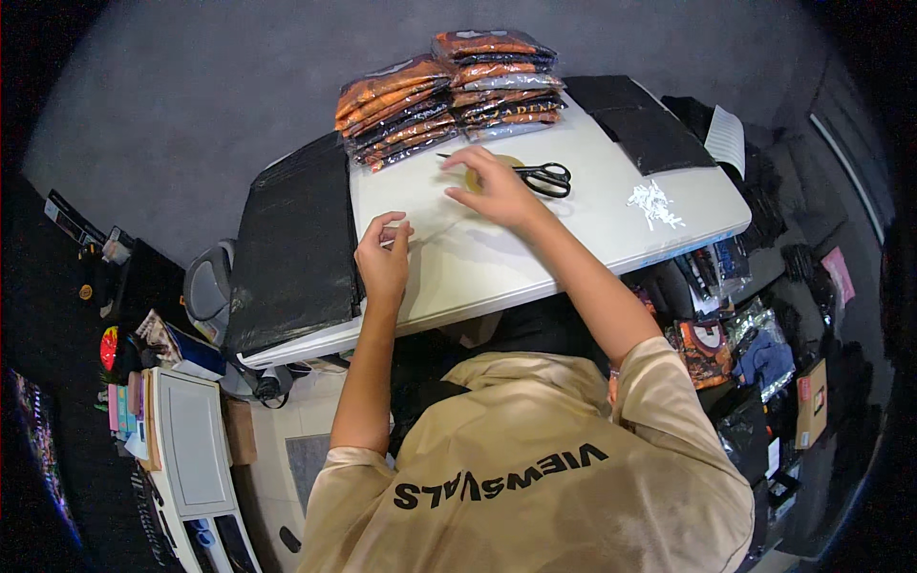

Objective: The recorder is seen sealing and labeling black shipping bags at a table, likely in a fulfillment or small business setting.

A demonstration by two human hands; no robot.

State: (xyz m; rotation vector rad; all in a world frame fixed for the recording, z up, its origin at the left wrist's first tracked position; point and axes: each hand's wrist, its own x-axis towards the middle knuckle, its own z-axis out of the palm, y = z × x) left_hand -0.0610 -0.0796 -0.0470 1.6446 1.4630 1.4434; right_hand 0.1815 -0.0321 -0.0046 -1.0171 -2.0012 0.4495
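My left hand point(384, 260) is above the near left part of the white table point(487, 272). Its fingers curl toward the thumb in a pinch; whatever they may hold is too small to make out. Farther right, my right hand point(495, 189) is open, thumb and fingers apart, over a roll of yellowish clear tape point(504, 161) that it partly covers. Beside the roll lie scissors point(546, 180) with black handles, their blades partly hidden by the tape and the hand. Two stacks of folded orange and black garments in clear bags, a left stack point(396, 107) and a right stack point(504, 84), stand behind my hands.
Black plastic bags point(291, 244) cover the table's left end, and more black bags point(645, 124) lie at the far right. Small white slips point(654, 204) are heaped near the right edge. Bagged clothes point(759, 349) sit below on the right; a white cabinet point(194, 439) stands left.
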